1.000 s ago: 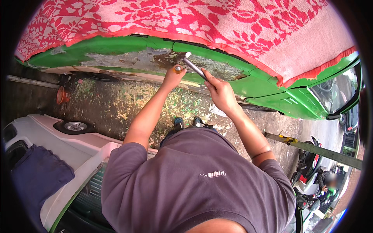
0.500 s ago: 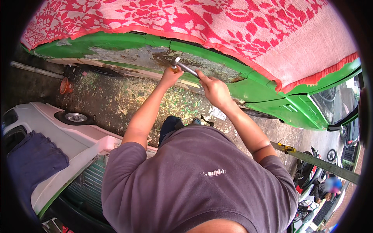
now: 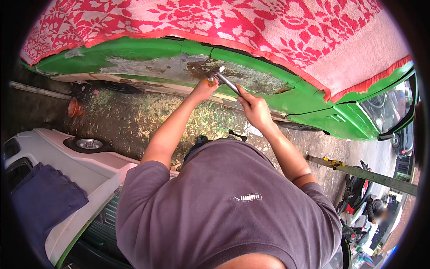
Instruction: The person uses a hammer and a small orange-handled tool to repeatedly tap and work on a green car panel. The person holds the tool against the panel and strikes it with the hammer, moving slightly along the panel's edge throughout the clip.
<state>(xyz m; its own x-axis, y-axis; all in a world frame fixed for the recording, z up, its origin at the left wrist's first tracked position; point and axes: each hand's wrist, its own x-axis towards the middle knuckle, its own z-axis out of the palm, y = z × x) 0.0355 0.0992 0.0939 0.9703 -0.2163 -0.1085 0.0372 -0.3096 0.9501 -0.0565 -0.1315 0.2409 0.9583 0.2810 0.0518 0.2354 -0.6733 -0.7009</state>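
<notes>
My left hand (image 3: 205,91) is closed around a small tool with an amber handle and a metal end (image 3: 211,80), perhaps a chisel or screwdriver; its tip is hidden. It is held against or close to the stripped, rusty patch (image 3: 197,68) on the side of a green car (image 3: 313,117). In my right hand (image 3: 256,110) is a hammer (image 3: 230,84), gripped by its metal shaft. The hammer's head sits just to the right of the amber tool's end, a small gap between them.
A red-and-pink patterned cloth (image 3: 251,27) covers the car's top. Paint flakes litter the ground (image 3: 148,112). An orange bucket (image 3: 76,107) lies at left, near a pale vehicle (image 3: 49,145) with dark cloth (image 3: 45,197) on it. A metal beam (image 3: 371,175) and motorcycles (image 3: 356,193) are at right.
The hammer's head has swung slightly away from the amber tool, to the right. The whole view has shifted a little, so the car and both hands appear farther right.
</notes>
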